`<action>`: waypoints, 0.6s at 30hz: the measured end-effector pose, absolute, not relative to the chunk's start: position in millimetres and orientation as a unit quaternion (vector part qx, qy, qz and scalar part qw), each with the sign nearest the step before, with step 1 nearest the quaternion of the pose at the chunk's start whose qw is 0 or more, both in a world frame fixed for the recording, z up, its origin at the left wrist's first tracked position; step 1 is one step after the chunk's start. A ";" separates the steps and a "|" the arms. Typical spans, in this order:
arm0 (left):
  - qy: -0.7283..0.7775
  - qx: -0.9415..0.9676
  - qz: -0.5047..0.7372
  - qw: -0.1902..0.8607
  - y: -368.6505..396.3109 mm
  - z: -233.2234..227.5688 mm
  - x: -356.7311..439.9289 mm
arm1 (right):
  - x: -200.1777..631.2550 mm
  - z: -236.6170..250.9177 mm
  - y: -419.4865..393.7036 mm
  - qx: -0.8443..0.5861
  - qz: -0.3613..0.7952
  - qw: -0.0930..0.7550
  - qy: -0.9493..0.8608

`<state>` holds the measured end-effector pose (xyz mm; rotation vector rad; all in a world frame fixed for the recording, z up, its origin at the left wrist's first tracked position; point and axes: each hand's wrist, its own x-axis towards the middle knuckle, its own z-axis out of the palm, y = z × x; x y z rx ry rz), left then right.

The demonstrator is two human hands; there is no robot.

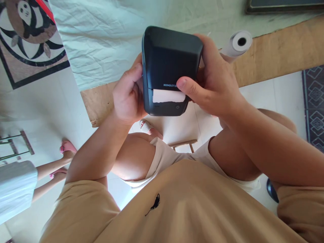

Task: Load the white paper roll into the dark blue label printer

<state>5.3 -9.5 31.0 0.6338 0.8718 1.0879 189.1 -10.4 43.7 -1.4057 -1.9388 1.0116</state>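
A black label printer (172, 57) with NIIMBOT lettering is held up above the table edge, between both hands. My left hand (130, 91) grips its left side, the thumb along the edge and the other fingers mostly hidden behind. Around the right side wraps my right hand (215, 76), its thumb resting on the front beside the lettering. A strip of white label paper (168, 96) with an uneven lower edge sticks out of the slot, above the power button. Just beyond my right hand, a white paper roll (238, 44) lies on the table.
A pale green cloth (101, 37) covers most of the wooden table (283, 50). A dark flat object (283, 6) sits at the far right. Another person's legs (50, 168) in pink slippers show at left, near a metal-framed stool (15, 145). A patterned dark mat (315, 101) lies at right.
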 end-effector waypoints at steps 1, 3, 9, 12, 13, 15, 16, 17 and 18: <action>0.360 0.307 0.497 0.728 -9.5 30.4 5.0 | 189.2 43.4 -10.0 -0.517 0.376 0.273 -0.719; 0.304 0.336 0.495 0.742 -9.5 30.3 4.5 | 189.5 42.5 -9.4 -0.509 0.374 0.286 -0.721; 0.319 0.361 0.448 0.753 -7.3 35.2 5.8 | 188.7 40.1 -9.7 -0.522 0.360 0.265 -0.726; 0.324 0.366 0.438 0.754 -6.8 37.1 7.5 | 187.5 40.0 -10.2 -0.527 0.355 0.259 -0.727; 0.323 0.361 0.447 0.752 -7.1 37.2 7.8 | 187.2 40.0 -10.2 -0.529 0.353 0.259 -0.727; 0.324 0.350 0.466 0.746 -7.8 36.0 7.4 | 187.1 39.9 -10.2 -0.530 0.348 0.256 -0.729; 0.327 0.344 0.471 0.744 -8.1 34.7 6.5 | 187.2 39.9 -10.1 -0.532 0.347 0.253 -0.730; 0.331 0.340 0.475 0.741 -8.2 33.1 5.2 | 187.5 39.8 -10.0 -0.533 0.344 0.249 -0.732; 0.335 0.337 0.477 0.739 -8.2 31.3 3.6 | 187.7 39.8 -10.0 -0.535 0.341 0.246 -0.733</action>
